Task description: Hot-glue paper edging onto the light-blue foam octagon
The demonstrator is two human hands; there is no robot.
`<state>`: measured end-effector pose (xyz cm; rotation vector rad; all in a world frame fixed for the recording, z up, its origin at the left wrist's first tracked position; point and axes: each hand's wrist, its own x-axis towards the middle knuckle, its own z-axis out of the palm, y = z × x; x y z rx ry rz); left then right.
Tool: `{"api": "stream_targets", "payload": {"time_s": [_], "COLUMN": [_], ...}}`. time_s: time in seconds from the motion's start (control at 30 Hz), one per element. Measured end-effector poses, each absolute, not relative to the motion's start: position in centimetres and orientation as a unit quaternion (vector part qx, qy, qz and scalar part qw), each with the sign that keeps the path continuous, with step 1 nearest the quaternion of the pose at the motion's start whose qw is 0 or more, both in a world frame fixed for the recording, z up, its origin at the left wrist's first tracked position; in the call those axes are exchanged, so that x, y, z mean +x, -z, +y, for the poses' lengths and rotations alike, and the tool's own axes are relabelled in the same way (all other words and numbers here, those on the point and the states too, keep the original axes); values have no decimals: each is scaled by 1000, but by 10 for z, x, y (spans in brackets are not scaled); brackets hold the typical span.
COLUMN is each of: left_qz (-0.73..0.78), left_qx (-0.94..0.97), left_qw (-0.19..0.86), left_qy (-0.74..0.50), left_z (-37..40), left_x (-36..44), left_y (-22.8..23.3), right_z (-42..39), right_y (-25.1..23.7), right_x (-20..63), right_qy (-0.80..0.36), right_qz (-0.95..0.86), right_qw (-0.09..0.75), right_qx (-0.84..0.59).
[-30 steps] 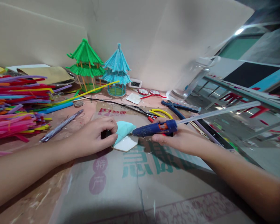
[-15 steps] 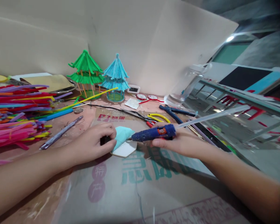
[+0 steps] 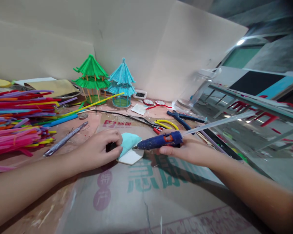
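Head view: over the far part of the white hexagonal board (image 3: pixel 131 157), the left hand (image 3: pixel 100 148) has fingers clamped on a light-blue sheet (image 3: pixel 129 141). Right of the board, the right hand (image 3: pixel 191 149) has fingers wrapped around a blue glue gun (image 3: pixel 158 141), its long axis running sideways, nozzle pointing left at the board.

Had pale upright panels (image 3: pixel 136 42) behind pinkish tabletop (image 3: pixel 91 125). Showed long grey table (image 3: pixel 258 101), red stools (image 3: pixel 268 119) and littered grey floor (image 3: pixel 239 135) at right. Farther back, had black panel (image 3: pixel 256 82) beside blue strip (image 3: pixel 282 87), greenish pane (image 3: pixel 244 58), small bright light (image 3: pixel 240 42) above.
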<state>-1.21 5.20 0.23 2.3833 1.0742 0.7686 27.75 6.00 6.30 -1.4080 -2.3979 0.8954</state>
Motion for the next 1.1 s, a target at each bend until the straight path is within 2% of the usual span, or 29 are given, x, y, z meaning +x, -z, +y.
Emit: {"api": "stream_targets", "payload": {"time_s": [0.23,1.1], "left_qz": [393,386], "left_qx": [856,858], "left_qw": [204,208], "left_qy": [-267,-266], "left_z": [51,52], "left_x": [-12,-13], "left_y": [-3,-4], "right_z": [61,58], "right_y": [-63,-53], "right_x": [273,269], "right_qy": [-252,-241], "right_qz": [-836,-827], "right_qw": [142,166], "right_qx": [-466,-480]}}
